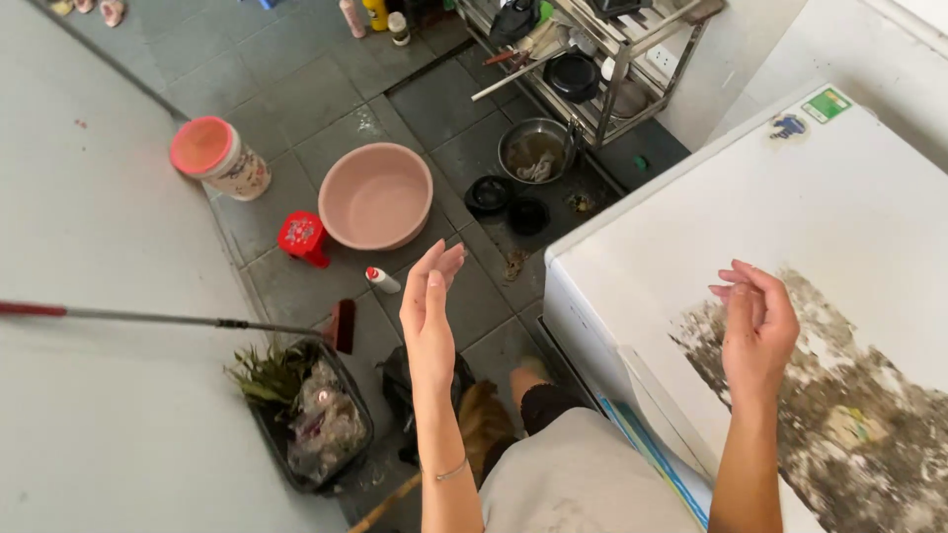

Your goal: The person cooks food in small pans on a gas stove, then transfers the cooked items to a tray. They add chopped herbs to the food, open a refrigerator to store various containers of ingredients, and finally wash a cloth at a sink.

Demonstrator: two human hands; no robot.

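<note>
My left hand is raised in front of me, palm turned sideways, fingers straight and close together, holding nothing. My right hand hangs over the top of a white fridge, fingers loosely curled inward, with nothing in them. The fridge top carries a large patch of dark, flaking grime just right of my right hand. Both hands are apart from each other and touch nothing.
On the grey tiled floor stand a pink basin, a small red stool, a pink-lidded tub, a metal bowl, dark pans and a metal rack. A red-headed broom lies above a black waste bin.
</note>
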